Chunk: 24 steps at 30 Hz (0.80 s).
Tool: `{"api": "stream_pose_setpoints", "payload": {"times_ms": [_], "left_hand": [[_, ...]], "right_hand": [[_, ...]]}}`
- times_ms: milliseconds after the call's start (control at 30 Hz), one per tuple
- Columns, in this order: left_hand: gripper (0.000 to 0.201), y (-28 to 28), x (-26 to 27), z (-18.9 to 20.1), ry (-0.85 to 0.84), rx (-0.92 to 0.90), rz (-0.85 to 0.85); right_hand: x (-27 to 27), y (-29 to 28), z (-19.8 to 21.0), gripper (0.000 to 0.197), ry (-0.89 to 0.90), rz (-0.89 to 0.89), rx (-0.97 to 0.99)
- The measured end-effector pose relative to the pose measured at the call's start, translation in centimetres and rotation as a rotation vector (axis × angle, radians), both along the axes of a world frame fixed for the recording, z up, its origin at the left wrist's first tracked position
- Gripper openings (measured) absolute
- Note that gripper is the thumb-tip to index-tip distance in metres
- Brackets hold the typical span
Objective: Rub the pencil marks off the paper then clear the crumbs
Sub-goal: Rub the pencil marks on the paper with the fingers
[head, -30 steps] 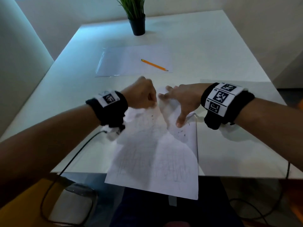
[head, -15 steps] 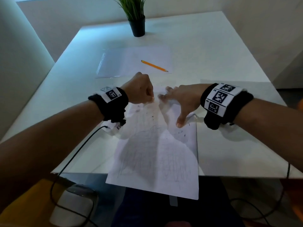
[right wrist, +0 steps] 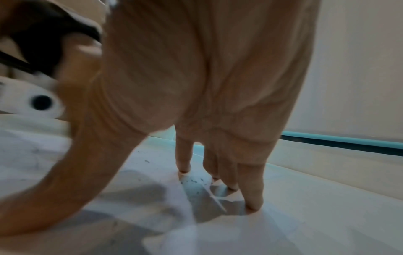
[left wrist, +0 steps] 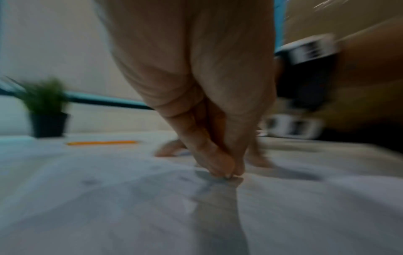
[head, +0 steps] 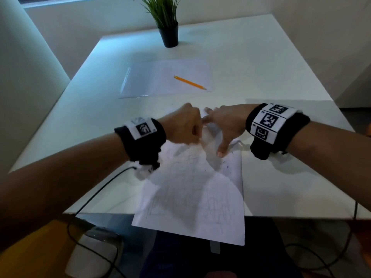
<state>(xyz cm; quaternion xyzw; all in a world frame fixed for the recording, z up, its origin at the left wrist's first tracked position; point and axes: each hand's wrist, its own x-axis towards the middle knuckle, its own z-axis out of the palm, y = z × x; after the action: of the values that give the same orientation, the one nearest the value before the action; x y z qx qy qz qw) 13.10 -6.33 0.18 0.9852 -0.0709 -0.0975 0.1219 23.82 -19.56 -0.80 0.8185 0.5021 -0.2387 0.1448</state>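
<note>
A white paper (head: 196,197) with faint grey pencil marks lies on the table, its near end hanging over the table's front edge. My left hand (head: 184,127) is curled at the sheet's far end. Its fingertips (left wrist: 226,172) pinch a small eraser, almost hidden, and press it onto the paper (left wrist: 109,198). Just to the right, my right hand (head: 222,125) holds the sheet down with spread, straight fingers (right wrist: 253,203). The paper buckles between the two hands. Dark crumbs (right wrist: 194,181) lie by the right fingertips, and more crumbs (head: 227,167) sit near the right thumb.
Beyond the hands an orange pencil (head: 189,82) rests on a second pale sheet (head: 152,77). A potted plant (head: 167,27) stands at the back of the white table (head: 281,77). A black cable (head: 96,193) hangs from my left wrist over the front edge.
My left hand has shifted a little right and nearer, close against the right hand's fingers, while pressing on the paper. The right hand has stayed in place.
</note>
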Motion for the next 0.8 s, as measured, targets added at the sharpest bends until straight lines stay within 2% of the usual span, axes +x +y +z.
{"api": "stream_pose_setpoints", "payload": {"times_ms": [67,133,233,300,333,433,533,633,700,800], "left_hand": [[0.003,-1.3,-1.7,-0.3,0.090,-0.080,-0.094],[0.003,-1.0,-1.6,-0.4,0.086,-0.078,-0.112],[0.006,1.5,0.8,-0.1,-0.070,0.006,0.032],[0.009,2.4,1.9,0.2,-0.078,0.021,0.127],[0.009,2.2,2.0,0.2,-0.071,0.029,0.122],[0.005,-0.3,-0.1,0.0,0.045,0.007,-0.011],[0.002,-1.4,-1.7,-0.2,0.122,-0.066,-0.127],[0.005,1.2,0.8,-0.2,-0.041,-0.005,-0.006],[0.008,2.8,2.3,0.0,-0.070,0.037,0.097],[0.008,1.7,1.4,0.0,-0.036,0.057,0.050]], "right_hand": [[0.0,0.0,-0.1,0.130,0.019,-0.001,-0.006],[0.0,-0.1,-0.1,0.133,0.025,-0.003,-0.015],[-0.1,-0.2,0.1,0.131,0.003,-0.003,-0.010],[-0.2,-0.2,0.3,0.130,-0.002,-0.003,-0.014],[-0.2,-0.2,0.3,0.129,-0.002,-0.005,-0.018],[-0.2,0.0,0.3,0.124,0.008,-0.001,-0.008],[-0.1,-0.2,0.1,0.129,0.022,-0.002,-0.020],[-0.1,-0.1,0.1,0.131,0.004,-0.007,-0.014],[0.0,-0.1,0.1,0.133,-0.002,-0.005,-0.019],[0.1,-0.1,0.0,0.132,0.000,-0.004,-0.013]]}}
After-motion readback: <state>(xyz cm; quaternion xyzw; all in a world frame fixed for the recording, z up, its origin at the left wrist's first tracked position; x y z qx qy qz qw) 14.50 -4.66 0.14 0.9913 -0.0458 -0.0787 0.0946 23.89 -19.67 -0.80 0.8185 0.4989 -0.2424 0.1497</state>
